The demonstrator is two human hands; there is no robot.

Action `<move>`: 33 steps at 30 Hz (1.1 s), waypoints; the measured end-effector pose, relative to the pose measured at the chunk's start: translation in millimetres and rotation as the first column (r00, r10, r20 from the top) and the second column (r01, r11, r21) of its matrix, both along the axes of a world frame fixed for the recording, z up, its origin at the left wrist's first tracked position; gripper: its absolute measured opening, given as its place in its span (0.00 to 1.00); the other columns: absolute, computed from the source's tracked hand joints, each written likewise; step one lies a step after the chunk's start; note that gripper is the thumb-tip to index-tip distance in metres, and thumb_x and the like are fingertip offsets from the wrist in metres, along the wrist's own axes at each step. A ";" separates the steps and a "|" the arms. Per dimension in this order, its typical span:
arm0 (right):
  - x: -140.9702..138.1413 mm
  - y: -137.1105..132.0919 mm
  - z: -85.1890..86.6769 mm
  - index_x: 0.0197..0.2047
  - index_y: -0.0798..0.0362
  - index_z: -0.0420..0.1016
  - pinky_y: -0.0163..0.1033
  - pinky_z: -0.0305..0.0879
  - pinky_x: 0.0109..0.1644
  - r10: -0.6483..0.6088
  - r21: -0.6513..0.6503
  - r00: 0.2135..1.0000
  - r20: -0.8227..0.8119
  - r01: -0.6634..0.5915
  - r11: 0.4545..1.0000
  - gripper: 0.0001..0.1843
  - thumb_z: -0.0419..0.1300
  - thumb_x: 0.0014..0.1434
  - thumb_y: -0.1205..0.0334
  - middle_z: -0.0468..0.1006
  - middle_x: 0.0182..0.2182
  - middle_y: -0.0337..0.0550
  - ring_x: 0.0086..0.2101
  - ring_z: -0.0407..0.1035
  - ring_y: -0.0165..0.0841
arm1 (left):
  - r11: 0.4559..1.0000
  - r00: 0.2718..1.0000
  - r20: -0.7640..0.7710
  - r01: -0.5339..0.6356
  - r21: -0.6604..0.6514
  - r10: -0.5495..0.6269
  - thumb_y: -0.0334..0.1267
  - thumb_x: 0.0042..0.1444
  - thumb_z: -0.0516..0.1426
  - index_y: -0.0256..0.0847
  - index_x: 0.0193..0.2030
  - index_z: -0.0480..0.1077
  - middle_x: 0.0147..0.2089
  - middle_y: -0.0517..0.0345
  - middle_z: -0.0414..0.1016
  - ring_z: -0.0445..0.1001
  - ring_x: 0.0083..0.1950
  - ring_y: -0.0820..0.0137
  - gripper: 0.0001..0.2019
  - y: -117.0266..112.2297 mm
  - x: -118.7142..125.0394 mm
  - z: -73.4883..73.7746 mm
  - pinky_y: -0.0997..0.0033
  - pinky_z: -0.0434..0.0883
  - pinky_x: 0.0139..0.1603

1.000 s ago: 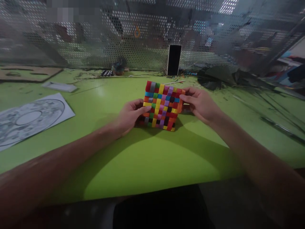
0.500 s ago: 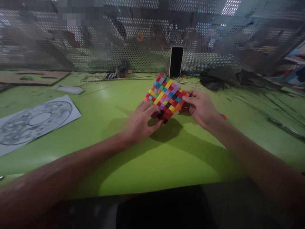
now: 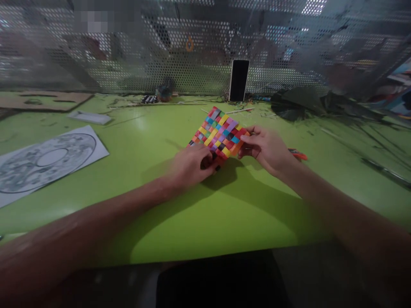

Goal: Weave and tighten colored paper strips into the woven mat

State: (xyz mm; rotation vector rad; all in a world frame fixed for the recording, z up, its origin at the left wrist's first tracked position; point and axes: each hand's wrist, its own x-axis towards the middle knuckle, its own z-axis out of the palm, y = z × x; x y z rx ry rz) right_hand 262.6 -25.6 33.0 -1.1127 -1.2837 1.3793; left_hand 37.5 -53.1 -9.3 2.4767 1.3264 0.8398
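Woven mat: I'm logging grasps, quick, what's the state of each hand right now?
Left hand: closed, fingers curled on the near corner of the woven mat.
Right hand: closed, pinching the woven mat's right edge.

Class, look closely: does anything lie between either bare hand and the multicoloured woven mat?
Nothing visible does. The left hand grips the multicoloured woven mat at its near corner, and the right hand pinches its right edge.

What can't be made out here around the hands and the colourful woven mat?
All in the head view:
Near corner of the woven mat: covered by the blurred left hand, so its grip is unclear.
Orange-red item: mostly behind the right hand, unidentifiable.
Printed sheet: cut off by the left edge, its design too blurred.
Things behind the perforated screen: blurred.
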 end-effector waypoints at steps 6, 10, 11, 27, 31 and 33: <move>0.5 -1.6 1.2 0.34 0.54 0.75 0.39 0.76 0.30 -0.015 0.010 0.999 0.036 0.014 1.000 0.05 0.66 0.56 0.72 0.79 0.27 0.42 0.21 0.71 0.30 | 0.986 0.994 0.079 -0.067 -0.155 0.080 0.37 0.60 0.60 0.40 0.37 0.72 0.32 0.55 0.78 0.72 0.30 0.69 0.04 -1.7 1.3 2.7 0.71 0.65 0.32; 1.1 0.4 0.6 0.36 0.56 0.78 0.39 0.76 0.31 -0.015 -0.017 0.998 0.061 0.016 1.000 0.05 0.62 0.57 0.74 0.80 0.27 0.43 0.21 0.71 0.30 | 0.986 0.993 0.082 -0.065 -0.156 0.079 0.37 0.61 0.59 0.38 0.35 0.72 0.34 0.54 0.79 0.72 0.31 0.70 0.06 1.4 -1.1 1.1 0.72 0.65 0.31; 2.0 1.7 0.6 0.36 0.56 0.78 0.39 0.76 0.31 -0.021 -0.021 0.998 0.064 0.023 1.000 0.06 0.62 0.57 0.74 0.80 0.27 0.43 0.21 0.71 0.30 | 0.986 0.993 0.080 -0.079 -0.147 0.092 0.39 0.62 0.60 0.38 0.35 0.71 0.33 0.55 0.78 0.71 0.30 0.70 0.07 2.0 -1.4 1.1 0.72 0.64 0.30; 15.9 20.4 -12.4 0.37 0.53 0.75 0.38 0.76 0.35 -0.056 -0.012 0.998 -0.015 0.056 0.998 0.07 0.64 0.59 0.74 0.78 0.29 0.41 0.25 0.72 0.29 | 0.912 0.812 0.564 0.106 -0.397 0.151 0.45 0.59 0.63 0.35 0.48 0.71 0.35 0.53 0.80 0.78 0.32 0.70 0.17 14.1 -10.1 -2.4 0.72 0.76 0.30; 13.0 15.9 -10.0 0.35 0.53 0.77 0.37 0.75 0.33 -0.018 -0.026 1.000 -0.023 0.017 1.000 0.07 0.64 0.57 0.75 0.78 0.30 0.41 0.24 0.71 0.28 | 0.895 0.770 0.605 0.104 -0.434 0.204 0.43 0.61 0.62 0.34 0.41 0.72 0.32 0.53 0.80 0.76 0.25 0.74 0.12 13.2 -9.8 -2.9 0.78 0.71 0.22; 11.8 13.6 -7.2 0.35 0.54 0.77 0.36 0.74 0.32 0.006 -0.033 1.000 -0.012 -0.006 0.999 0.07 0.63 0.57 0.76 0.78 0.30 0.41 0.24 0.70 0.27 | 0.895 0.740 0.634 0.103 -0.434 0.223 0.42 0.61 0.62 0.34 0.41 0.72 0.33 0.53 0.80 0.76 0.25 0.75 0.11 13.9 -9.3 -2.4 0.79 0.71 0.21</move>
